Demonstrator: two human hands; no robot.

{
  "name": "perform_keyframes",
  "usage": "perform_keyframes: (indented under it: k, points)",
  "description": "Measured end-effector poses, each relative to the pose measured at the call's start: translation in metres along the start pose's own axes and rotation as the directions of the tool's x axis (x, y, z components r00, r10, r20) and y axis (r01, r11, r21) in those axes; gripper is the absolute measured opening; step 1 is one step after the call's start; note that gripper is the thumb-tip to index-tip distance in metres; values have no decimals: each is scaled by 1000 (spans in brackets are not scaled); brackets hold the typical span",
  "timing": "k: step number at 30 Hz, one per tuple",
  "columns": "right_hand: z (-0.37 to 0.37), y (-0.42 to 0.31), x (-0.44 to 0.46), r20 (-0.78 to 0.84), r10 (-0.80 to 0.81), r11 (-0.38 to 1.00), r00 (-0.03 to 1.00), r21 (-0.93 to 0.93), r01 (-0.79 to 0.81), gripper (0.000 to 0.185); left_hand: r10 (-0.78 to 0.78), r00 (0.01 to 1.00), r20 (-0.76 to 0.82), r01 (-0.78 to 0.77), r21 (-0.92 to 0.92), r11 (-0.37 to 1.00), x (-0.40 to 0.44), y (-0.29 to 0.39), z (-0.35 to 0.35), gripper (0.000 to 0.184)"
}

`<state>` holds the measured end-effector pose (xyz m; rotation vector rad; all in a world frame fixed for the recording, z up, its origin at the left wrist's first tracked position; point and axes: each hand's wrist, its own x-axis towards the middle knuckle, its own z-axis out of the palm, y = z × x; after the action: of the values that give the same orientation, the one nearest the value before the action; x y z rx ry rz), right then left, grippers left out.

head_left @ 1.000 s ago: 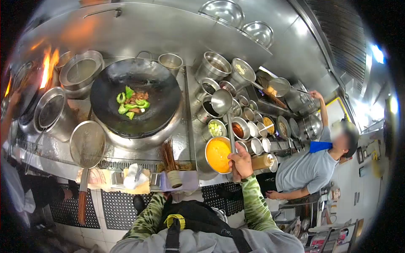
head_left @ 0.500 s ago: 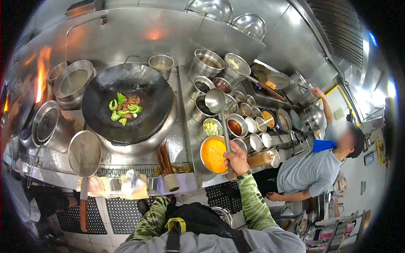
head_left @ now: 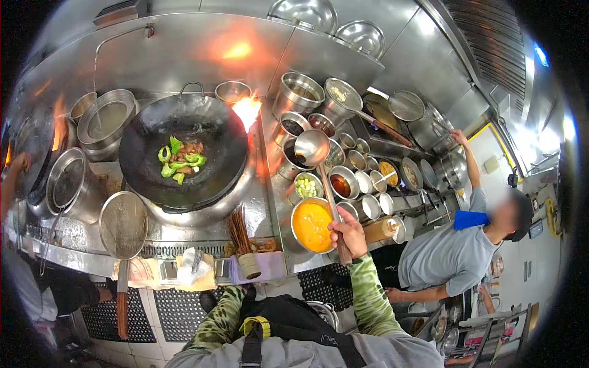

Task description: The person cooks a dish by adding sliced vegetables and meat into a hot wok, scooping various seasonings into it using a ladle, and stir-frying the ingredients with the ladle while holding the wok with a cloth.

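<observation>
My right hand (head_left: 351, 236) is closed around the handle of a metal ladle (head_left: 312, 148). The ladle's bowl hangs above the seasoning pots, left of the back containers. Just left of my fingers sits a bowl of beaten egg (head_left: 311, 227). A pot of chopped pale green pieces (head_left: 306, 187) stands behind it. In the black wok (head_left: 144, 156) lie green pepper pieces (head_left: 167, 170) and browned meat (head_left: 193, 148). My left sleeve (head_left: 222, 316) reaches down toward the counter's front edge, but the hand itself is hidden. Flame (head_left: 247, 112) flares at the wok's right rim.
A round strainer (head_left: 123, 224) lies left of the wok, its handle over the front edge. A bamboo brush (head_left: 245, 254) stands by folded cloths (head_left: 195, 273). Beyond the sauce bottle (head_left: 380, 230), a co-worker (head_left: 448, 245) reaches toward a tall pot. Another person's arm shows far left.
Flame has flared up at the wok's right side, reddening nearby metal. My right hand and the ladle have shifted slightly, with the handle turned. The flames at far left have shrunk.
</observation>
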<state>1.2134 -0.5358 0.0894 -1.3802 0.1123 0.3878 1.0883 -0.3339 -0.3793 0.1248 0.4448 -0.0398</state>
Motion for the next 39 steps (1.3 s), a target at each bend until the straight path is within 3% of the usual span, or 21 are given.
perform_keyframes:
  k: [6,9,10,11,12,13,15,16,18,19,20,22,25,26,27,28,29,31,34,37,39]
  points:
    - [1,-8,-16,15,42,991,999,130,-44,51,-63,997,-53,71,174,982,-14,12,-13,42]
    - [26,-23,-40,76,29,989,997,141,-40,49,-202,969,-140,245,577,779,-45,25,-45,40]
    - [31,-22,-41,100,29,991,995,126,-41,50,-219,967,-128,234,786,573,-61,31,-59,39]
    - [38,-19,-42,127,30,992,991,114,-45,51,-216,976,-1,40,984,172,-75,38,-77,38]
    - [50,-16,-41,175,18,994,984,104,-37,55,-237,944,232,-310,870,-384,-87,47,-94,37]
    - [61,-13,-37,218,21,1000,976,8,-23,61,-273,893,357,-441,583,-682,-99,56,-106,37]
    - [90,-6,-22,307,68,990,949,-137,-26,65,50,990,-133,137,804,-579,-135,63,-79,27]
    - [105,0,-12,345,88,979,934,-204,-17,66,-326,848,418,-529,704,-473,-146,95,-96,20]
    - [138,22,15,427,68,947,902,-311,76,67,-282,948,149,-149,989,21,-216,133,32,17]
    - [151,41,29,465,38,923,885,-355,147,67,-196,974,-113,59,963,-264,-243,143,109,18]
    - [159,66,48,503,23,896,864,-393,205,68,-162,983,-87,85,996,-19,-251,149,122,20]
    - [184,50,38,493,168,760,854,-617,206,68,21,997,70,-70,998,-8,-266,166,191,21]
    - [180,56,14,595,1,672,804,-596,440,65,419,816,399,-239,892,-383,-271,182,271,20]
    - [177,55,5,624,-45,641,780,-581,501,64,451,781,432,-282,888,-362,-265,191,285,21]
    - [174,54,-4,650,-91,606,754,-565,560,63,476,556,681,-371,716,-592,-251,198,293,18]
    - [169,51,-5,633,-23,620,774,-598,507,64,508,490,709,-346,693,-633,-248,203,315,17]
    - [162,50,-1,626,31,670,779,-591,448,64,471,308,827,-325,556,-765,-232,212,330,18]
    - [151,41,-2,591,99,773,801,-553,312,62,390,232,891,-219,439,-872,-218,219,364,20]
    - [125,47,7,434,20,961,900,-256,102,64,190,479,857,-320,373,-871,-177,251,349,16]
    - [79,38,40,303,-147,987,941,-19,161,68,197,431,881,-309,349,-885,-172,251,350,12]
    - [52,17,73,196,-216,967,957,-89,237,67,232,424,875,-289,374,-881,-168,254,348,12]
